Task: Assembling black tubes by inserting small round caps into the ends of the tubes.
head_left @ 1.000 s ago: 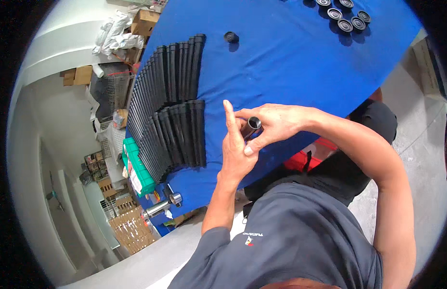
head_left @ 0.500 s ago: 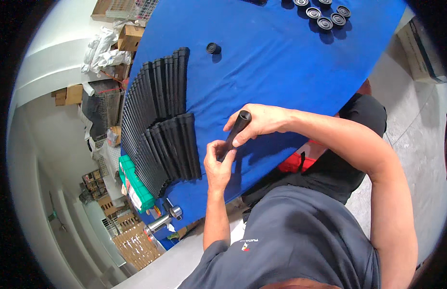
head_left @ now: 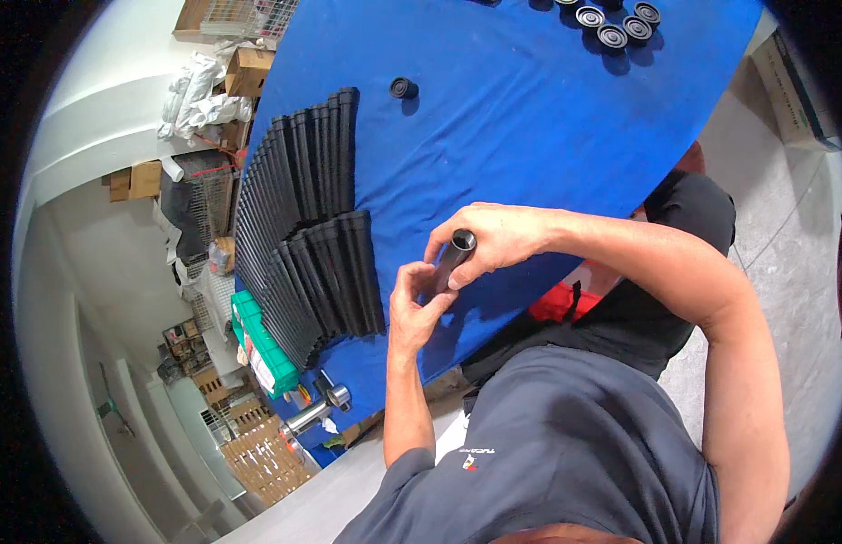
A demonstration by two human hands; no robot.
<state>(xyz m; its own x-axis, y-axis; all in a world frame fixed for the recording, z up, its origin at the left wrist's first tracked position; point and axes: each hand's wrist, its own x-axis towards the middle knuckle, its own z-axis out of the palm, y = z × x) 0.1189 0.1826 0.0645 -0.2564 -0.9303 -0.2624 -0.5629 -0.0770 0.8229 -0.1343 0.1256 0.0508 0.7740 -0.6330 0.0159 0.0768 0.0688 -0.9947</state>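
Note:
A black hollow tube [head_left: 452, 261] is held above the near edge of the blue-covered table, tilted so its open round end shows. My left hand [head_left: 414, 308] is closed round its lower part, which the fingers mostly hide. Higher up, my right hand [head_left: 504, 238] grips the same tube, thumb in front and fingers behind. To the left lie two rows of similar black tubes, a far row [head_left: 316, 150] and a near row [head_left: 335, 276], packed side by side. A single round black cap [head_left: 403, 88] sits beyond them.
Several round black pieces [head_left: 611, 37] with ringed tops stand at the table's far right. A green crate [head_left: 274, 363] sits at the left edge of the blue cloth [head_left: 530, 127], near a shiny metal cylinder [head_left: 305, 419]. Boxes [head_left: 250, 71] and wire racks are off to the left.
The tube's upper end has dropped slightly toward me, and its opening shows more. Both hands keep their hold, the right one a little lower. The view has shifted slightly.

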